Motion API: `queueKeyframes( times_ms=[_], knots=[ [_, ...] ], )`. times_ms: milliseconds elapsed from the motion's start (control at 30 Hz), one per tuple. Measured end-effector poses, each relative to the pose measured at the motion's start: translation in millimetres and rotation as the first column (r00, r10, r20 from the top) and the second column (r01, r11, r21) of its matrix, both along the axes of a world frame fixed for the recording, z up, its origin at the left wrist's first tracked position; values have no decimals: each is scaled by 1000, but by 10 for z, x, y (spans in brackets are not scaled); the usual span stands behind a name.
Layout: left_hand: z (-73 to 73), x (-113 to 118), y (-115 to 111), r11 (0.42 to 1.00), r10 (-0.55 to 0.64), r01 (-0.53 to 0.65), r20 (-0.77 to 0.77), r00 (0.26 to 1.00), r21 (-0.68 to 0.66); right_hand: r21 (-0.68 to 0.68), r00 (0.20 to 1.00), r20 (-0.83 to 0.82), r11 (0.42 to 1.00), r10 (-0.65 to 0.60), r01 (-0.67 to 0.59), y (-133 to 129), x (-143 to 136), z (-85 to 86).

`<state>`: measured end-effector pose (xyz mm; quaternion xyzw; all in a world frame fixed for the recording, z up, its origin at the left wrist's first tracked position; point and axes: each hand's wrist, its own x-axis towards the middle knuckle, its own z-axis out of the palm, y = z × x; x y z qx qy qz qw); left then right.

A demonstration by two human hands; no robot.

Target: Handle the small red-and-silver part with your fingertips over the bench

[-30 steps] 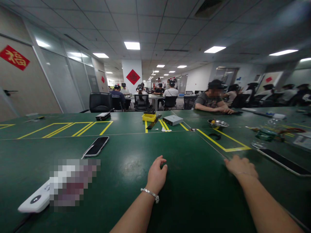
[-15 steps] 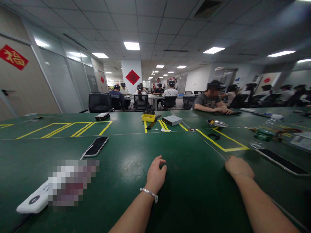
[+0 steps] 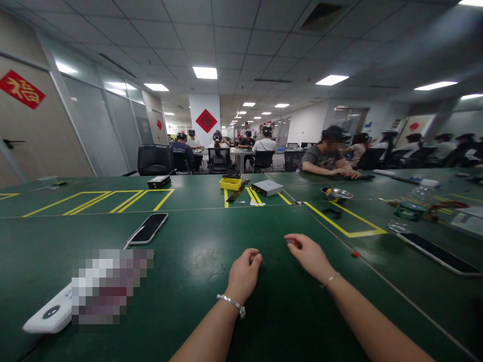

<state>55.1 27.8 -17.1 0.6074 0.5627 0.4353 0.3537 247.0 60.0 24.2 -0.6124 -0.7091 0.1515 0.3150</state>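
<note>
My left hand [image 3: 243, 274], a silver bracelet on its wrist, is low over the green table [image 3: 181, 301]. Its fingers curl in and the thumb meets them; what is between them, if anything, is hidden. To its right is my right hand [image 3: 307, 254], thumb and fingers pinched together. Something tiny and dark shows at its fingertips, too small to name. A small red piece [image 3: 355, 254] lies on the table seam, right of my right hand and apart from it.
On the left lie a phone [image 3: 148, 229] and a white device [image 3: 51, 311], partly blurred out. A yellow tray [image 3: 230, 184], a grey box [image 3: 267, 188] and a metal bowl [image 3: 337, 193] stand farther back. Right are a bottle [image 3: 409, 211] and another phone [image 3: 439, 253]. A person [image 3: 326, 156] sits across.
My right hand has moved left from the table seam toward my left hand, and the small red piece now shows there. My left hand's thumb and fingers have drawn together.
</note>
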Motion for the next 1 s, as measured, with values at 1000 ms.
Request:
queueKeyframes(
  times_ms=[1000],
  knots=[
    [57,-32,51,997,68,-74,293,954,9,-92,695,590,820,-412,565,309,1383,-369]
  ],
)
